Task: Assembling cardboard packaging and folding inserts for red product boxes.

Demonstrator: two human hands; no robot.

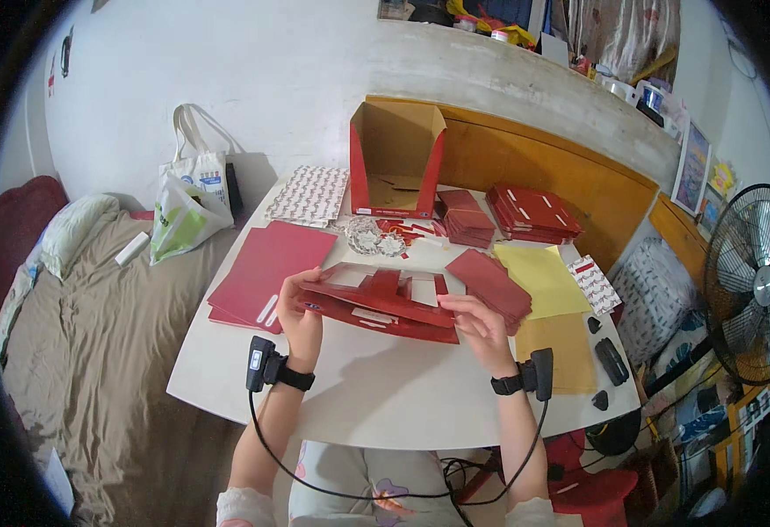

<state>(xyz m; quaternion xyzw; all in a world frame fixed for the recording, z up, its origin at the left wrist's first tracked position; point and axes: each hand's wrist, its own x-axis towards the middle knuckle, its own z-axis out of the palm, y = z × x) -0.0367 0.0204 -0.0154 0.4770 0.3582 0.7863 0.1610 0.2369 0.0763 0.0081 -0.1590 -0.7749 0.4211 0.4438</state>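
Above the white table (350, 395), my left hand (302, 323) grips the left end of a red cardboard package (376, 309) with window cut-outs. The package is tilted, and its upper and lower panels stand slightly apart along the near side. At its right end my right hand (483, 332) closes on the edge with thumb and fingertips. Large red card sheets (275, 263) lie to the left of it. To its right rests a stack of smaller dark red cards (495, 288), partly beside a yellow sheet (543, 279). White ring-like pieces (372, 239) lie behind the package.
A tall open red cardboard box (436, 176) stands at the back. Stacked red packages (534, 213) and a banded red bundle (466, 220) sit right of it. Patterned white sheets (310, 193) lie back left. A black fan (764, 285) stands right; a bed (95, 334) is left.
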